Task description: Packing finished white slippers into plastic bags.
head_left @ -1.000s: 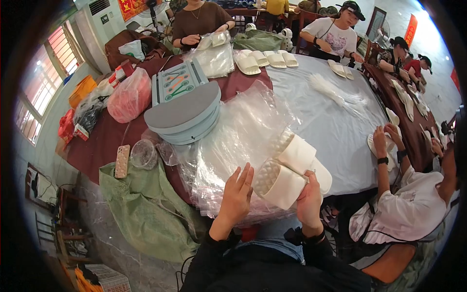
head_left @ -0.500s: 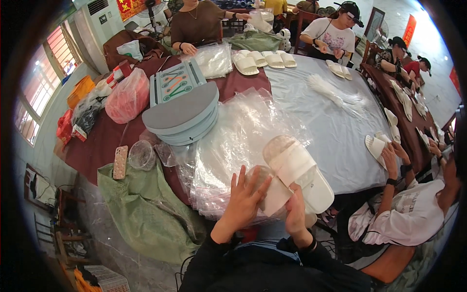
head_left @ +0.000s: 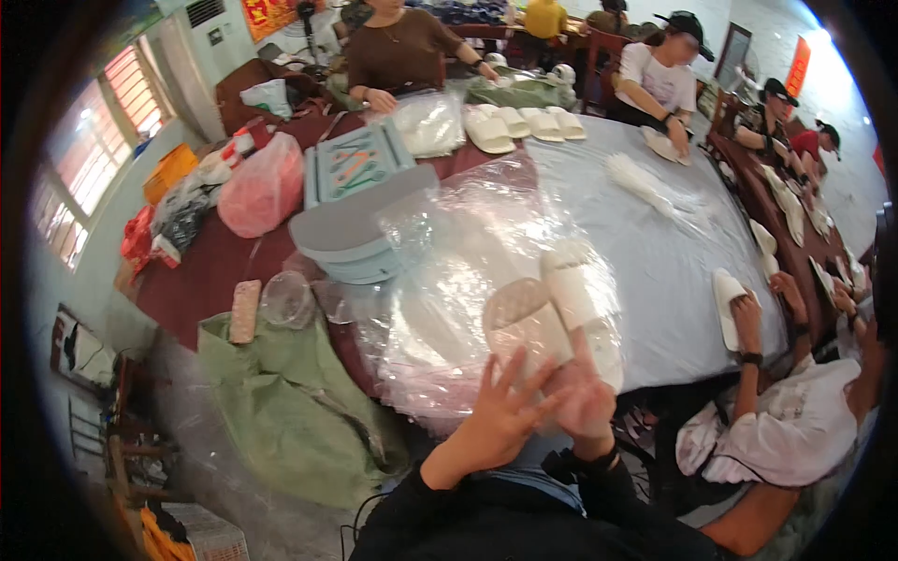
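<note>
Two cream slide slippers lie side by side on a pile of clear plastic bags [head_left: 440, 318]. The left slipper [head_left: 530, 323] is nearer to me; the right slipper [head_left: 587, 290] reaches farther up the table. My left hand [head_left: 505, 411] is open at the near end of the left slipper, its fingers spread and slightly blurred. Close beside it, my right hand [head_left: 584, 402] is smeared by motion, with a stretched finger showing over the near part of the slippers. Whether either hand touches them I cannot tell.
A grey rounded box stack [head_left: 360, 229] stands left of the bags, near a pink bundle [head_left: 262, 192]. A green sack [head_left: 290, 411] hangs over the near left edge. More slippers [head_left: 491, 131] and clear strips [head_left: 650, 187] lie farther off. A co-worker's hands [head_left: 748, 318] hold a slipper at right.
The slippers, held between my hands before, now lie side by side on the bags. My right hand has drawn back off them. The whole view has shifted a little.
</note>
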Demonstrator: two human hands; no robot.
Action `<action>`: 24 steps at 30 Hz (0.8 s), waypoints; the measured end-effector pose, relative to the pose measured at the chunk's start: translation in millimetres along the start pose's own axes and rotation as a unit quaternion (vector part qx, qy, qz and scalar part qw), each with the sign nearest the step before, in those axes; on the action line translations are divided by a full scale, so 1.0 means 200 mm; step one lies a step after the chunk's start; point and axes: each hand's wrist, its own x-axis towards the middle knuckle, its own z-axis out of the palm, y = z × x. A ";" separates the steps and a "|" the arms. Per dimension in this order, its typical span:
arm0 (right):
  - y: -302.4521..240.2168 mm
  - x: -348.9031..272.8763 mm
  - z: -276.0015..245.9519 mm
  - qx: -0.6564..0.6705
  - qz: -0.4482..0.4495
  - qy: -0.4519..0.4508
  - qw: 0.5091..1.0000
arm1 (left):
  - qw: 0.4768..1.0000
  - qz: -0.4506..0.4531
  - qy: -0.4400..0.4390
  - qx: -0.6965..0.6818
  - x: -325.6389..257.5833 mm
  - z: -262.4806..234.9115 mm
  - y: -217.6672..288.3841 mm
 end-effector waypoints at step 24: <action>0.16 0.11 0.19 0.184 0.037 0.109 0.976 | 0.583 -0.329 0.219 -0.710 -0.07 0.33 -0.35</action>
